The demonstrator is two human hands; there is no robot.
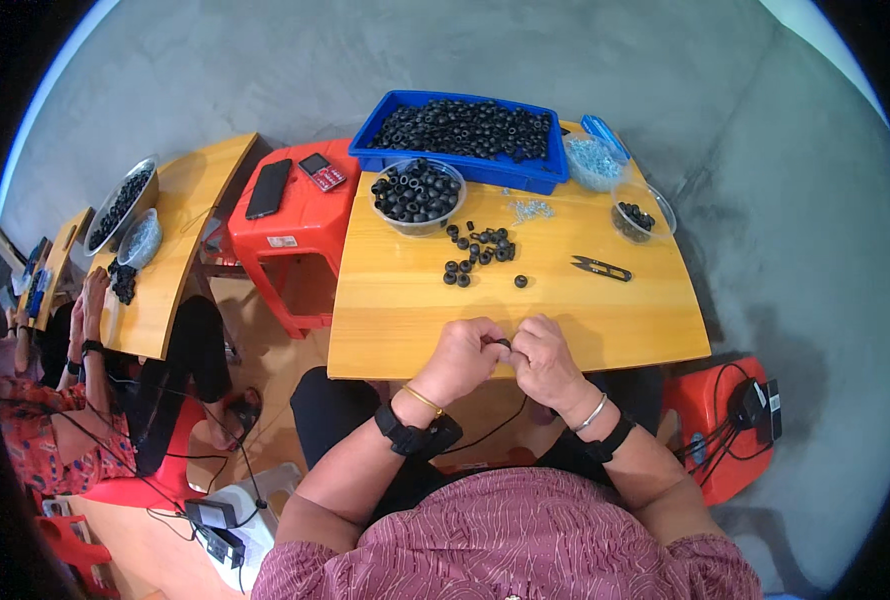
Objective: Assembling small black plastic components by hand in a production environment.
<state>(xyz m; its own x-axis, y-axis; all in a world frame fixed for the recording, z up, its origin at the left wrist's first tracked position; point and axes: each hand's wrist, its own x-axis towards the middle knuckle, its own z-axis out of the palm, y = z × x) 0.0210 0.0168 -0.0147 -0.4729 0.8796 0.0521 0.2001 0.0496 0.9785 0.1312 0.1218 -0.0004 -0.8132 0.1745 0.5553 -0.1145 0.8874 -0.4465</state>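
My left hand (462, 355) is closed in a pinch on a small round black part (503, 343) just above the table's near edge. Close beside it, my right hand (547, 362) is also closed, its fingertips meeting that part. What the right fingers pinch is hidden or too small to name. Loose black parts (480, 246) like it lie scattered beyond my hands, with a lone one (521, 281) nearer. Black thread snips (601, 268) rest to their right. A little heap of small clear pieces (531, 209) lies farther back.
On the wooden table (415, 335) stand a blue tray (455, 165) and a bowl (418, 228) of black parts, a tub of clear pieces (593, 163) and a small container (633, 232). Red stools (290, 225) flank it; phones (269, 189) lie on one. Another person (65, 430) works at left.
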